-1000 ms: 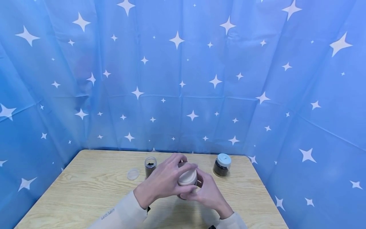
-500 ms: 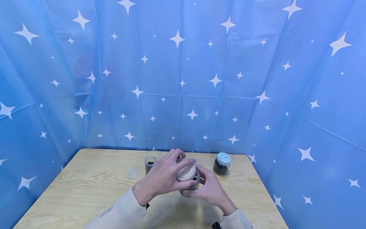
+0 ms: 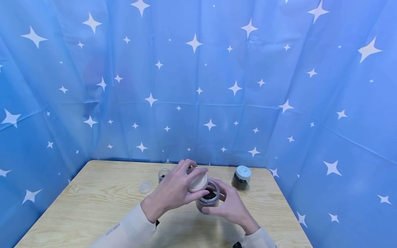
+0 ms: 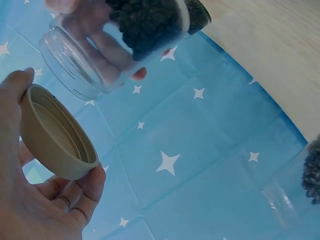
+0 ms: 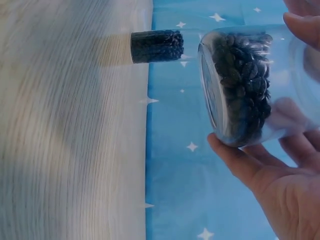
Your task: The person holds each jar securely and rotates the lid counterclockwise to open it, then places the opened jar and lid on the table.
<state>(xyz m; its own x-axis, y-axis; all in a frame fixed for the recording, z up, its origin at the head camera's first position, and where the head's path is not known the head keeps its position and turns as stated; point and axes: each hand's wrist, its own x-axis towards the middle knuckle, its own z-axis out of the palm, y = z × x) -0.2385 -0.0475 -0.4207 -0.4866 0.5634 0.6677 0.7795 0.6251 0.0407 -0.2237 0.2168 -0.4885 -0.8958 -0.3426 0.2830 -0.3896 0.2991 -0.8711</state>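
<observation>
Wood tbl [image 3: 93, 206]: L hand [image 3: 175, 191] round lid [image 3: 199, 182], sm. jar [image 3: 162, 174] partly behind; R hand [image 3: 232, 205] round lg. jar [image 3: 208, 204]

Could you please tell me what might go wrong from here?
The large jar in the right hand is open, so a tilt could spill its dark bits. The small jar just past the left hand is open too and might tip if that hand bumps it. The beige lid is held by its edge, so it could slip.

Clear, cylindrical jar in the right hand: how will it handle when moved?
The clear, cylindrical jar is probably rigid, with undented sides. Its smooth surface may slip in the right hand. Uncovered, it could spill its dark, seed-like pieces if tipped.
</observation>
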